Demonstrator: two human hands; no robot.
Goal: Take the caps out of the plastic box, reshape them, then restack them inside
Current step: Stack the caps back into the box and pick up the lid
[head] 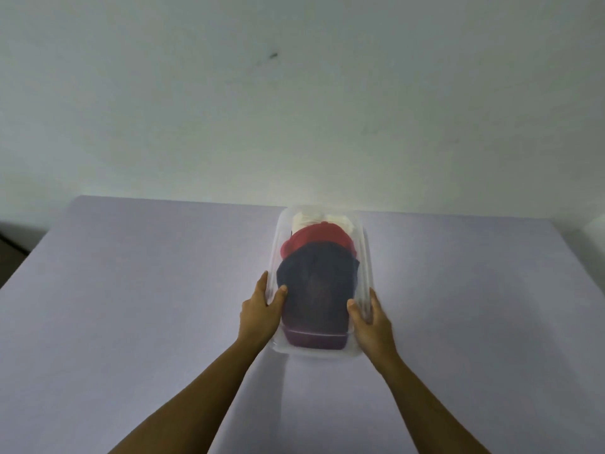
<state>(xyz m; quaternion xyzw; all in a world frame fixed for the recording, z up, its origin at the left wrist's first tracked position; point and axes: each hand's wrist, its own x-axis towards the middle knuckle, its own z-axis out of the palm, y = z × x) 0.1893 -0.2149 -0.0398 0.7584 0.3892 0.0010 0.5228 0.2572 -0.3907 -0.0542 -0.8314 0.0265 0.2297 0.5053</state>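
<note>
A clear plastic box [366,257] lies lengthwise on the pale table, near the far edge. Inside it caps are stacked one behind another: a dark maroon cap [316,299] nearest me, a red cap [319,235] behind it, and a white cap [306,219] at the far end. My left hand [260,311] grips the box's left wall, thumb over the rim and touching the dark cap. My right hand [368,317] grips the right wall the same way. The picture is slightly blurred.
The table [131,306] is covered in a pale lilac cloth and ends at a plain white wall [294,93]. A dark gap shows past the table's left edge [9,247].
</note>
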